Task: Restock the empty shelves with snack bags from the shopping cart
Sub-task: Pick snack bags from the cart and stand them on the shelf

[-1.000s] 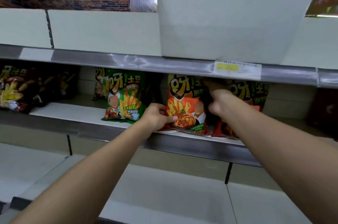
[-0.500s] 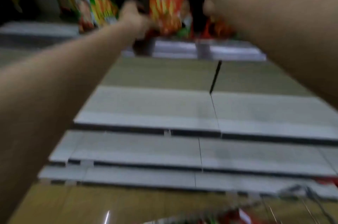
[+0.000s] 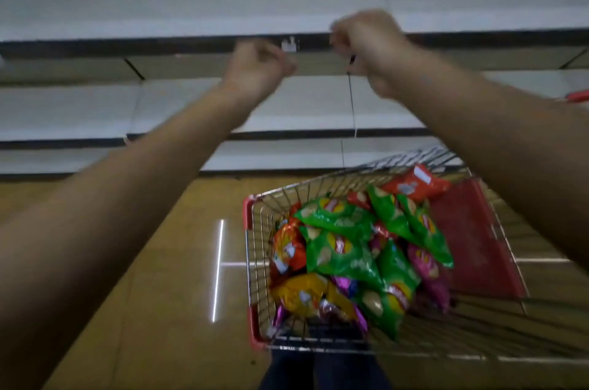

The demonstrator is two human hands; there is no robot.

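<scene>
Snack bags (image 3: 347,249) heaped, lower ones hidden

The whole picture is soft from motion blur. The left hand (image 3: 258,66) and the right hand (image 3: 371,48) are smeared, so it is not possible to tell how the fingers lie or whether they hold something. The print on the snack bags (image 3: 342,254) is too blurred to read, and the lower bags are hidden under the upper ones. The shopping cart (image 3: 255,265) is cut off by the right edge, and the right forearm covers its far corner. The small white tag (image 3: 290,44) on the shelves (image 3: 191,3) is not readable.
</scene>
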